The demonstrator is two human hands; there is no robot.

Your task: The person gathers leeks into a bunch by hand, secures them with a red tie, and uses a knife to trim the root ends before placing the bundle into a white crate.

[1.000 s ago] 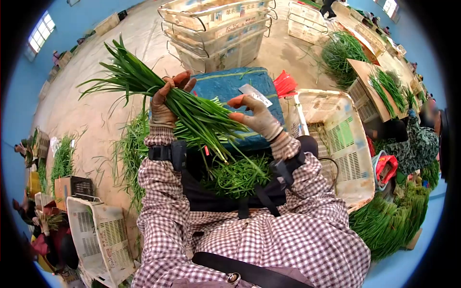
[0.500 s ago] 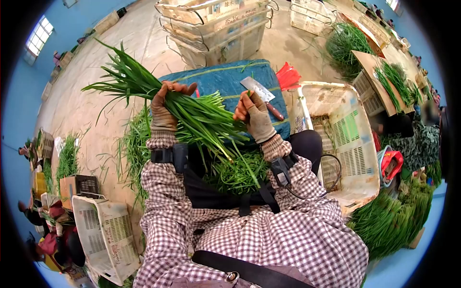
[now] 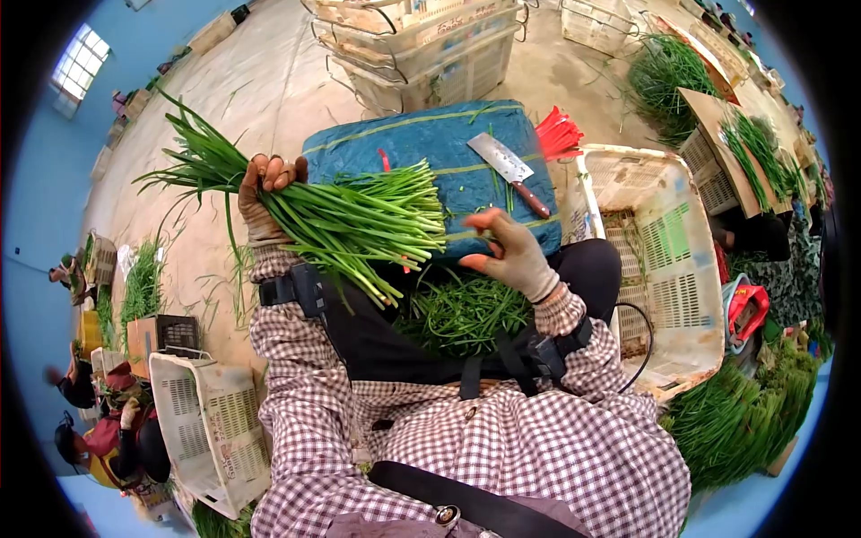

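Observation:
My left hand [image 3: 269,184], in a worn glove with bare fingertips, is wrapped round a bunch of garlic chives [image 3: 341,224]. The leaves fan out to the upper left and the pale stem ends point right. My gloved right hand [image 3: 511,251] is just right of the stem ends, thumb and fingers apart, with nothing in it. Behind the bunch is a block covered in blue sheeting [image 3: 359,143]. A cleaver [image 3: 504,160] with a wooden handle lies on it, and a bit of red strip [image 3: 385,160] shows beside the stems.
Loose green trimmings [image 3: 466,314] lie in my lap. Red strips [image 3: 558,134] are at the block's right corner. A white crate [image 3: 686,278] stands at my right, stacked crates [image 3: 430,63] ahead, another crate [image 3: 211,430] at left. Heaped chives [image 3: 740,403] lie right; a person [image 3: 112,439] sits left.
My left hand has moved left and slightly down with the bunch. My right hand has moved down and right, its pinched fingers now spread. The view has shifted slightly.

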